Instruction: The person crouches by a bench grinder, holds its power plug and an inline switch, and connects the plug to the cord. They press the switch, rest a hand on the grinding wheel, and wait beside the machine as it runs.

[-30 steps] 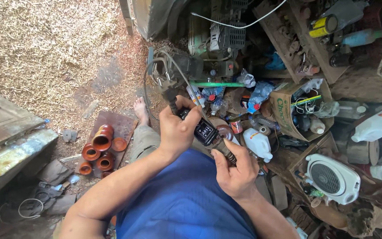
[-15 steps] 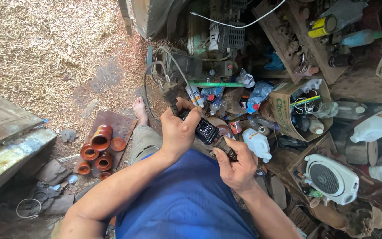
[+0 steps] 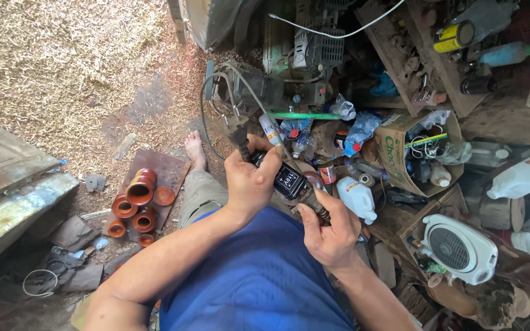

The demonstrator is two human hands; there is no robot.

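My left hand (image 3: 249,181) grips the upper end of a small black device (image 3: 288,180) with a display face, near where a dark plug (image 3: 238,130) and its grey cord (image 3: 208,101) stick up beyond my fingers. My right hand (image 3: 329,230) holds the lower end, fingers wrapped around a ribbed, spring-like stem (image 3: 316,207) coming off the device. Both hands sit above my lap, over my blue shirt (image 3: 259,282).
Orange-brown clay pots (image 3: 137,202) stand on a rusty plate at left. My bare foot (image 3: 195,150) rests on sawdust ground. Ahead lie a machine (image 3: 295,61), bottles, a white jug (image 3: 357,197), a cardboard box (image 3: 400,153) and a white fan heater (image 3: 458,248).
The hands hold the device as before; the left hand has shifted slightly along it. The view has barely moved.
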